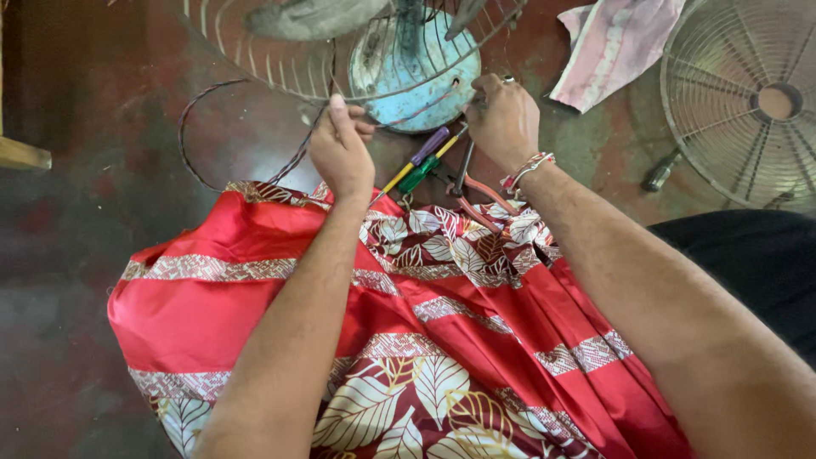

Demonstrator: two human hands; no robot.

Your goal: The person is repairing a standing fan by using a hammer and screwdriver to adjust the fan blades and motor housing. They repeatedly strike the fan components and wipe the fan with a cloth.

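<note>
Here, the left hand [340, 149] pinches a thin dark wire [200, 98] just below the blue fan motor [416, 72]. The right hand [503, 117], fingers curled, touches the motor's right edge; whether it grips anything I cannot tell. Screwdrivers [422, 160] lie just below the motor, between both hands.

Loose round fan grille [748, 102] on the floor, pink cloth [614, 47], red patterned skirt [425, 340]
</note>
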